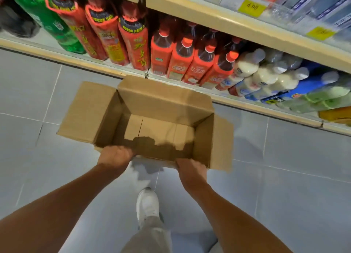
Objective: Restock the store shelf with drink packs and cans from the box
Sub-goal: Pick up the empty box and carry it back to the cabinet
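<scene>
You hold the cardboard box [152,123] by its near wall, with both hands hooked over the rim. Your left hand [115,156] is closed on the rim near the left corner, and your right hand [191,168] is closed on it near the right corner. The box shows only its bare bottom; no drink packs or cans are visible inside, so the restocking looks finished or nearly so. It sits low in front of the bottom shelf [247,104], and from this angle you cannot tell whether it rests on the tiled floor [284,157] or hangs just above it.

The risks from here come from the box and the stock close behind it. Its far flap [163,89] stands just beside the red-labelled tea bottles [190,63] and the white milk-drink bottles [266,76], which already lean against one another at the shelf front. If you swing or tilt the box forward as you lift, that flap could catch a bottle and tip the row. The side flaps [85,110] are splayed open and could snag the shelf edge. An empty box gripped on one wall only will sag or twist, so a fast pull could slip it from your hands. Your white shoe [147,205] is planted right behind the box, so mind your footing as you step back.
</scene>
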Demonstrator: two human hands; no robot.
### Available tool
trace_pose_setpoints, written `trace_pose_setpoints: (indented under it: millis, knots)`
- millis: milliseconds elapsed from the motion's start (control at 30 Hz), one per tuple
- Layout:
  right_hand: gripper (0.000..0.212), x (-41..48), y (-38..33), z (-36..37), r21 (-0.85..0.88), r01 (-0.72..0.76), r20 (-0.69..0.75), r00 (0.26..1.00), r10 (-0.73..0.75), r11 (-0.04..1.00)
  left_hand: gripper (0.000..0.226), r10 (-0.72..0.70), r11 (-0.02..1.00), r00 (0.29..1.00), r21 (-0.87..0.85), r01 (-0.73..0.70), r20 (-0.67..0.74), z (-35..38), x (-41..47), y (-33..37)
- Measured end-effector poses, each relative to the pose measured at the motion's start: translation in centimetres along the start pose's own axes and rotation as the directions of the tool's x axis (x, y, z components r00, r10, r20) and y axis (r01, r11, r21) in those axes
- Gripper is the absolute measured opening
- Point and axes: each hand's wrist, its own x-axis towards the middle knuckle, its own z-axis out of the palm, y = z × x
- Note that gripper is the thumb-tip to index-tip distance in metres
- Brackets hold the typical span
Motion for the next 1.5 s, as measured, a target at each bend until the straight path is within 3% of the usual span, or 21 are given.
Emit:
trace_pose_setpoints:
  millis: [67,133,167,267,367,433,500,700,833,900,1033,1133,1200,1267,1400,1500]
  knots:
    - [0.018,-3.7,0.0,-2.4,-0.011,0.001,0.039,0.999,0.0,1.0,0.009,0.08,0.995,0.997,-0.053,-0.081,-0.013,-2.9,-3.6,0.2]
    - [0.017,-8.7,0.7,-5.4,-0.011,-0.015,0.059,0.998,0.016,1.0,0.012,0.099,0.99,0.995,-0.099,-0.099,-0.004,-6.5,-7.8,0.6]
    - [0.016,-10.3,0.8,-6.0,0.005,0.003,0.047,0.999,-0.003,1.0,0.005,0.125,0.989,0.992,-0.086,-0.124,0.01,-7.2,-8.9,0.7]
    - [0.016,-18.7,2.2,-9.2,0.056,-0.04,0.025,0.999,0.039,0.998,0.013,0.168,0.985,0.986,-0.034,-0.167,0.006,-12.1,-15.4,2.4]
    - [0.012,-27.4,3.5,-11.2,0.1,-0.067,-0.028,0.997,0.07,0.993,0.025,0.265,0.963,0.952,-0.012,-0.27,-0.154,-14.1,-20.5,3.6]
    - [0.019,-32.7,4.9,-13.0,0.166,-0.108,-0.021,0.993,0.113,0.98,0.014,0.328,0.943,0.913,0.03,-0.33,-0.242,-16.7,-23.6,5.5]
    - [0.026,-37.0,6.8,-13.9,0.228,-0.159,0.021,0.987,0.158,0.961,0.008,0.373,0.925,0.917,-0.024,-0.38,-0.141,-21.3,-26.4,8.8]
    - [0.014,-51.2,14.0,-11.4,0.278,-0.297,-0.082,0.94,0.33,0.914,0.029,0.506,0.843,0.857,0.266,-0.468,-0.095,-30.0,-35.7,20.2]
    - [0.011,-62.5,19.6,-6.9,0.301,-0.419,-0.12,0.875,0.47,0.857,0.012,0.64,0.729,0.764,0.378,-0.571,-0.079,-31.5,-42.6,30.3]
    - [0.013,-68.4,22.5,-3.2,0.332,-0.485,-0.121,0.829,0.546,0.809,0.025,0.725,0.639,0.683,0.455,-0.62,-0.089,-31.6,-46.3,36.3]
    - [0.014,-78.9,26.4,4.0,0.398,-0.585,-0.128,0.727,0.674,0.707,0.012,0.813,0.523,0.578,0.533,-0.665,-0.078,-29.7,-53.5,46.7]
    - [0.014,-86.7,28.6,9.1,0.477,-0.649,-0.174,0.59,0.788,0.592,0.017,0.86,0.393,0.51,0.616,-0.682,0.017,-27.0,-58.3,54.1]
    - [0.037,-91.7,29.7,13.0,0.548,-0.652,-0.151,0.54,0.828,0.525,0.023,0.901,0.289,0.431,0.663,-0.691,0.057,-25.4,-61.7,59.2]
    - [0.046,-95.8,30.8,16.2,0.572,-0.701,-0.159,0.416,0.896,0.427,0.027,0.924,0.233,0.374,0.667,-0.708,0.074,-24.5,-64.5,63.6]
    - [0.034,-103.4,32.6,21.1,0.635,-0.736,-0.089,0.232,0.969,0.235,0.034,0.95,0.055,0.243,0.662,-0.747,0.195,-22.6,-69.6,72.0]
    - [0.022,-106.8,34.5,25.1,0.678,-0.713,-0.107,0.145,0.984,0.179,0.032,0.965,-0.024,0.157,0.668,-0.744,0.21,-22.8,-72.8,77.2]
